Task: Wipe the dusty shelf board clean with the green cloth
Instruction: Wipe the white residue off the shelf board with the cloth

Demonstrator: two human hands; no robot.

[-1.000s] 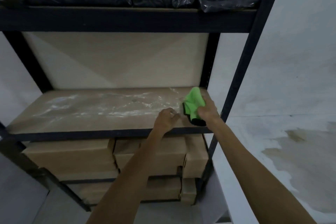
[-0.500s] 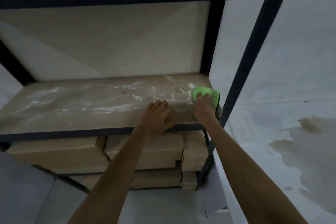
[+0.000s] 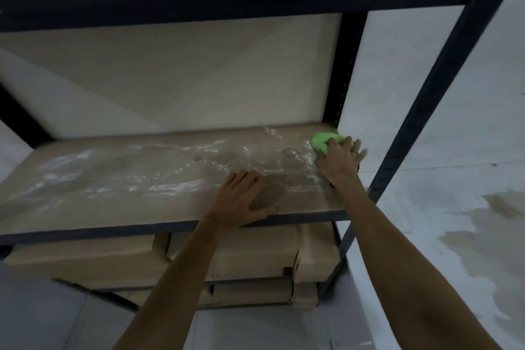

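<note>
A dark metal rack point(image 3: 426, 111) fills most of the view, with one crossbeam running along the top at 12 o'clock and a front upright slanting down at 3 o'clock. Past that upright, toward 4 o'clock, a pale wall point(image 3: 483, 150) carries a brownish stain.

The shelf board point(image 3: 113, 179) is a tan panel that spans the rack from 9 o'clock to 3 o'clock. White powdery dust streaks and smears lie across it. They are thickest in a band through the middle and in speckles toward the 2 o'clock corner. A barer brown patch lies just ahead of the front edge, near 5 o'clock. Below the board, cardboard boxes point(image 3: 227, 253) are stacked on the lower level.

The left hand point(image 3: 241, 199) lies flat on the board at its front edge, around 5 o'clock. Its grip is apart, with the fingers straight and the thumb along the lip, holding nothing.

The right hand point(image 3: 341, 160) is at the board's far right corner, at 2 o'clock. Its grip is apart too, with the fingers splayed and pressing down on the green cloth point(image 3: 322, 140).

The cloth is bright lime and bunched into a small wad. It sits on the board beside the rear upright, mostly under the fingers, with its far left part poking out.
</note>
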